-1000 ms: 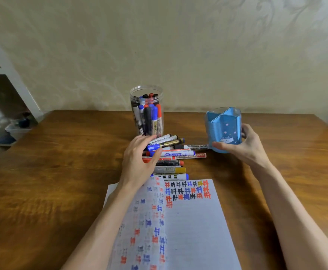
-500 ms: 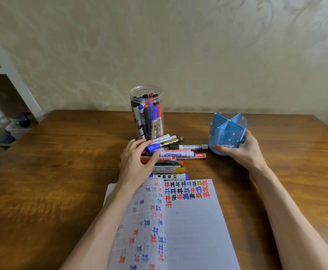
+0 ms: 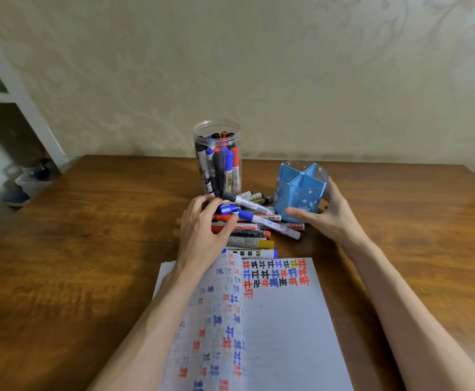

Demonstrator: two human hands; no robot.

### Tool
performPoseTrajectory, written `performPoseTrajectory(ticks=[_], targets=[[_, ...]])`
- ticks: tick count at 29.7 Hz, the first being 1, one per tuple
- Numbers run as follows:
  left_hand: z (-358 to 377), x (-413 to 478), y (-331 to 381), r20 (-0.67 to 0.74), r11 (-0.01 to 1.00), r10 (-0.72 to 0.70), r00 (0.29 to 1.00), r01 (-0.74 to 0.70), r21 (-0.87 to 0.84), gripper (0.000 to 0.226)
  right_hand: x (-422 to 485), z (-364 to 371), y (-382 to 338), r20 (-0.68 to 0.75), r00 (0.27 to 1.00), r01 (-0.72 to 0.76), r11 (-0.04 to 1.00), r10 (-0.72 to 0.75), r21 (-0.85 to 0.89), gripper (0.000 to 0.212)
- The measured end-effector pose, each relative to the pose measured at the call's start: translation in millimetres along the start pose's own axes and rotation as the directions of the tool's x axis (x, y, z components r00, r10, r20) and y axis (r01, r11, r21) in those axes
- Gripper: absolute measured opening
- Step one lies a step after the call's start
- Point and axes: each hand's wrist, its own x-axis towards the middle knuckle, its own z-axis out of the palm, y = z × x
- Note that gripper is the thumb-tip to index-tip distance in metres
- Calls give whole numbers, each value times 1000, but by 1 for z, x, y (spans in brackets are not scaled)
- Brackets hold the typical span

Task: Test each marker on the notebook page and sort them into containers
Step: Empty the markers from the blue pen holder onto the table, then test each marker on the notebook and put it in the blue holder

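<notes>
A pile of markers lies on the wooden table behind the open notebook, whose page carries rows of coloured test marks. My left hand rests on the left end of the pile, fingers and thumb curled round a blue marker. A black-capped white marker and a blue-capped white marker lie slanted on top. My right hand grips the blue divided pen holder, thumb in front, fingers behind; its compartments look empty. A clear jar holding several markers stands behind the pile.
The table runs back to a patterned wall. A white shelf unit stands off the table's left edge with a bin on the floor below it. The table's right edge shows near the far right.
My right hand has brought the blue holder down and left, close beside the pile, and it now stands upright. Two white-bodied markers on top of the pile have swung to a slant under my left hand.
</notes>
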Motion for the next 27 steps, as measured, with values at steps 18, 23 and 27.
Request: performPoseTrajectory(ticks=[18,23,27], targets=[[-25,-12,24,-100,978,164,981,-175,-115,40,-57,24,-32,125,965,244,965,-231,-95,17],[-30,-36,19,-84,969,210,974,-219,-116,40,-69,44,-24,267,931,327,894,-250,-305,37],[-32,-47,12,-23,983,167,986,-168,-66,45,-71,47,-23,230,941,305,913,-246,-270,33]])
